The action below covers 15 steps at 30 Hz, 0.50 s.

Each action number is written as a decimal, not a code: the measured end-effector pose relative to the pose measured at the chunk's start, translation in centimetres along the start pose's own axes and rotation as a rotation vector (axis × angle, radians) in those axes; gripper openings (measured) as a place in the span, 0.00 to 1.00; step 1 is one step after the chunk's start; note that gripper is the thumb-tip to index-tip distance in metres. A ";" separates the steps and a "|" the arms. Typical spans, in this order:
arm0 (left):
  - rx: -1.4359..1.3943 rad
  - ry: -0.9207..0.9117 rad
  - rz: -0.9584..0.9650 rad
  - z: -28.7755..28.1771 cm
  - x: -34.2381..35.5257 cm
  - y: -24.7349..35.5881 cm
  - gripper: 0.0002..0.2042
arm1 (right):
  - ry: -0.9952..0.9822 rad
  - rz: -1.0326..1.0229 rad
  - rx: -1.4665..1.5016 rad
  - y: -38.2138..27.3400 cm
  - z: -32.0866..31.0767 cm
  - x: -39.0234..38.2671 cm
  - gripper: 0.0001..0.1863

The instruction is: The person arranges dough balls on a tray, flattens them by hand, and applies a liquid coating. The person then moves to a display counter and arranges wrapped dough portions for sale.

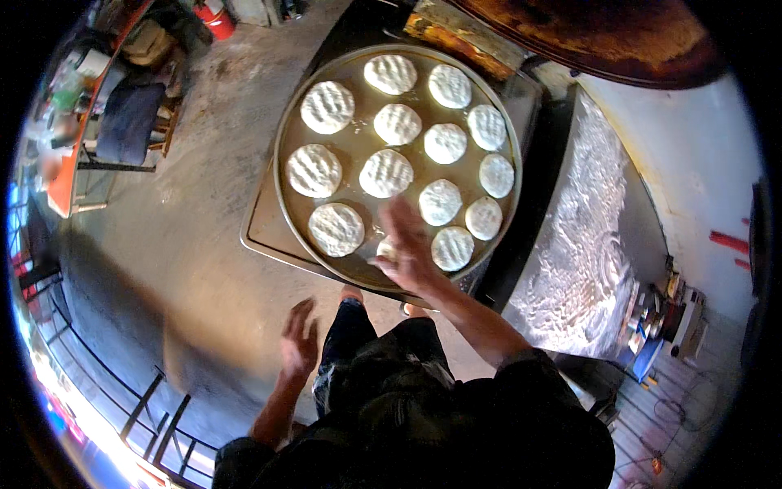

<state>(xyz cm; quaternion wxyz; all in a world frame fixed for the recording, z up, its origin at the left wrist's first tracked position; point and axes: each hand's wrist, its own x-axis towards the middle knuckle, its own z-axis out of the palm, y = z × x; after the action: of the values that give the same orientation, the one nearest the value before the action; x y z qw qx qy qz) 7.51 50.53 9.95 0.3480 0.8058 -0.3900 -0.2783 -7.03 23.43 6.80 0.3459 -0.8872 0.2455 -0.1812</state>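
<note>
Beneath right hand (409, 249), dough round (387, 247)

Dough rounds (315, 171) | pale, floured, flattened (several grooved) | spread across round metal pan (350, 136)

1 head-worn fisheye looks down on the round pan (350, 189).

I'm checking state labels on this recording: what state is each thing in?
Dough rounds: flattened, floury, several grooved.
Round pan: uncovered, loaded with dough.
Right hand: fingers extended over the pan; contact unclear.
Left hand: open, empty.
Brown disc: darkly stained.
</note>
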 end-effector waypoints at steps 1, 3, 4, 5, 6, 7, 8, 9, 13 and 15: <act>-0.055 -0.098 0.192 0.6 2.5 1.9 0.19 | 0.091 0.050 -0.098 0.8 -2.3 -2.2 0.52; 0.036 -0.349 0.553 2.8 7.9 4.9 0.23 | 0.227 0.152 -0.264 2.6 -6.4 -6.8 0.43; 0.095 -0.393 0.746 5.0 9.8 4.7 0.26 | 0.307 0.152 -0.324 3.2 -8.3 -8.5 0.45; 0.142 -0.526 0.845 6.9 12.0 5.2 0.28 | 0.285 0.286 -0.406 3.4 -9.6 -10.9 0.46; 0.249 -0.589 0.989 8.8 13.7 4.9 0.30 | 0.356 0.358 -0.282 2.2 -11.1 -11.9 0.47; 0.324 -0.618 1.145 11.0 15.3 4.1 0.38 | 0.353 0.393 -0.368 3.0 -11.9 -14.4 0.47; 0.332 -0.692 1.211 12.5 16.6 3.6 0.39 | 0.372 0.441 -0.384 2.5 -12.5 -16.0 0.46; 0.336 -0.773 1.282 13.4 17.6 3.8 0.41 | 0.393 0.497 -0.401 1.9 -12.8 -17.5 0.46; 0.416 -0.893 1.310 14.1 18.9 4.4 0.47 | 0.442 0.599 -0.466 0.7 -12.5 -22.1 0.42; 0.472 -0.883 1.266 13.9 18.1 4.1 0.49 | 0.468 0.631 -0.471 1.0 -11.8 -24.0 0.42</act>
<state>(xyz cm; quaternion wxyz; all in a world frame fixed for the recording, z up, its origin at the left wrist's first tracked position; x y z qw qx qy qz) 5.50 28.98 1.58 0.0740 0.3000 -0.9225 -0.2314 -32.69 30.05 10.68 0.1083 -0.7586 0.6100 -0.2019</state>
